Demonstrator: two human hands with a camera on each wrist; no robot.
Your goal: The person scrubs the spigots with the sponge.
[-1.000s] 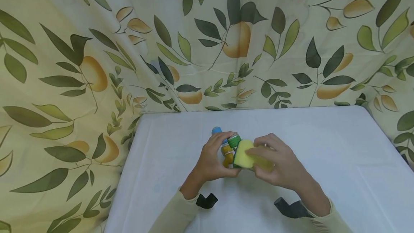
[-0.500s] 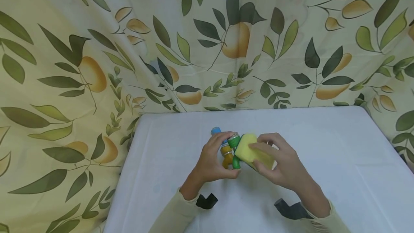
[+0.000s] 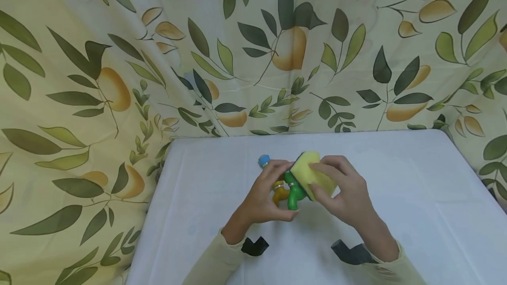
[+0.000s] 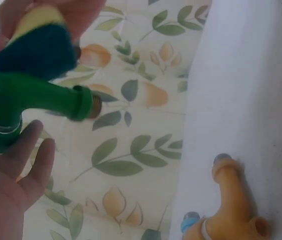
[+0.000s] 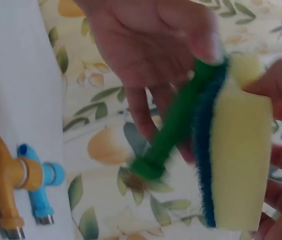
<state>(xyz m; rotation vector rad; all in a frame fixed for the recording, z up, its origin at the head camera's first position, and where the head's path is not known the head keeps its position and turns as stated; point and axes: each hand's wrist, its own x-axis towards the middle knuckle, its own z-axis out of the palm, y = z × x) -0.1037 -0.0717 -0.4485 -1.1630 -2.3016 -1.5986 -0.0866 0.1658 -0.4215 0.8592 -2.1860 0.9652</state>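
Observation:
My left hand (image 3: 257, 197) grips a green plastic tap (image 3: 295, 192) between thumb and fingers, above the table. In my right hand (image 3: 350, 192) is a yellow sponge (image 3: 313, 175), pinched with its dark green scouring side (image 4: 38, 52) turned toward the tap. That scouring side lies against the tap's body in the left wrist view and hides part of it. The tap's threaded inlet (image 5: 136, 180) points away from the hands, blurred in the right wrist view. An orange tap (image 5: 3, 180) and a blue tap (image 5: 40, 195) lie side by side on the table, partly behind my left hand in the head view.
A white cloth covers the table (image 3: 416, 188). Behind it and along the left hangs a leaf-and-fruit patterned curtain (image 3: 253, 56). Dark bands (image 3: 255, 246) show at both wrists, below the sleeves.
The sponge has slid up the green tap and tilted, so the lower part of the tap now shows and its top is covered. The left hand has barely moved.

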